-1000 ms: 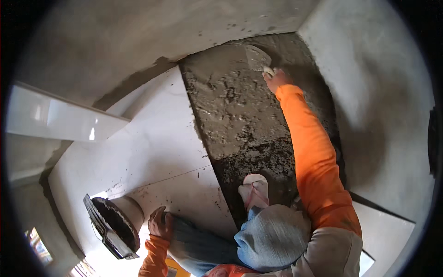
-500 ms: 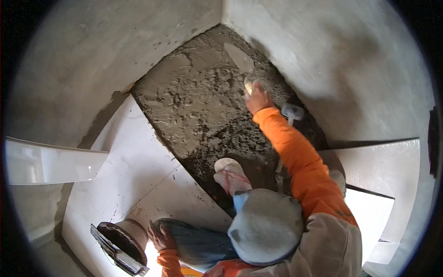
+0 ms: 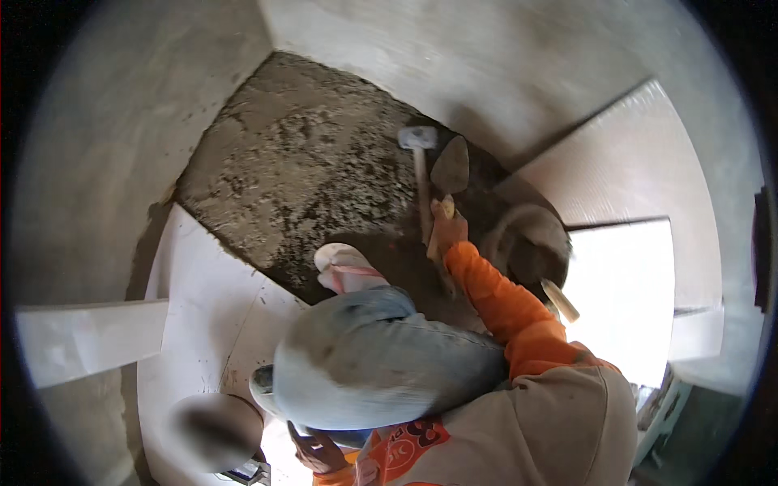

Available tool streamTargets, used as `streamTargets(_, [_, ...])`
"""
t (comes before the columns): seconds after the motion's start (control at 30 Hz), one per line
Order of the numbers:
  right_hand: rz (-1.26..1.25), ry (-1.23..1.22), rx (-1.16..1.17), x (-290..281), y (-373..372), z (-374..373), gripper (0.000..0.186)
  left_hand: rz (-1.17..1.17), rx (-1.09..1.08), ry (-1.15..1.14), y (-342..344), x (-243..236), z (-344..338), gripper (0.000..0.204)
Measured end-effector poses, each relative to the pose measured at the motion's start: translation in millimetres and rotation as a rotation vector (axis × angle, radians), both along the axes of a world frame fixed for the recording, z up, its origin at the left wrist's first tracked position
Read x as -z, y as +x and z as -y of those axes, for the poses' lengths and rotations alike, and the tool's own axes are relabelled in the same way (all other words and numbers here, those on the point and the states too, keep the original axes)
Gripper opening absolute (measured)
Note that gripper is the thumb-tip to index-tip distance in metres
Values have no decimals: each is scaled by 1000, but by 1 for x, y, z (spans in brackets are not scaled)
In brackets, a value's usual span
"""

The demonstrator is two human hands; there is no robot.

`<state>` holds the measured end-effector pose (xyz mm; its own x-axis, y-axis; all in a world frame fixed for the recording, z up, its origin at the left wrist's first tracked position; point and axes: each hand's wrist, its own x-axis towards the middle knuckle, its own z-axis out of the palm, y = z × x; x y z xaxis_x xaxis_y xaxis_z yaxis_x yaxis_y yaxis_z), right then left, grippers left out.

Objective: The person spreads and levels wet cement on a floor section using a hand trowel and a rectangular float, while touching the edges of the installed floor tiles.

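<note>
My right hand [image 3: 447,231], in an orange sleeve, grips a trowel's wooden handle. The trowel blade [image 3: 451,162] points away from me, just beside a mallet [image 3: 421,174] with a pale head. Both are over dark, wet, uneven mortar [image 3: 275,138]. To their right is a round container [image 3: 527,219] with dark contents and a wooden handle [image 3: 561,301] by its rim. My left hand [image 3: 320,455] is low beside my bent jeans leg, fingers loosely apart, nothing visible in it. My sandaled foot [image 3: 348,267] rests on the mortar's edge.
Pale tiles [image 3: 182,283] border the mortar on the left, with a bucket [image 3: 215,429], blurred, on them and a white panel [image 3: 89,340] jutting in. Large tiles [image 3: 616,162] lean against the right wall [image 3: 478,49]. Grey walls meet behind the mortar.
My view has turned rightward. My right hand and trowel have moved from the far part of the mortar back toward me, beside the mallet. The round container on the right has come into sight.
</note>
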<state>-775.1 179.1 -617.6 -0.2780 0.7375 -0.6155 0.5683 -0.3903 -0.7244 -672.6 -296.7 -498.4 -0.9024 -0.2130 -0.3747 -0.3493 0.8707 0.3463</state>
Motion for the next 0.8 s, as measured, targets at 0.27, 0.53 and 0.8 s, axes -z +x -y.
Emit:
streamTargets(0.27, [210,257,205,65,5,-18,57,-378,315,-176,-88,46,40,50])
streamTargets(0.53, [76,878,-296,76,92,51,54,-144,362,-303,-147,54,12,48])
streamTargets(0.8, [180,405,-747,-124,229,28,26,-74,408,-390,-162,59,-2,46])
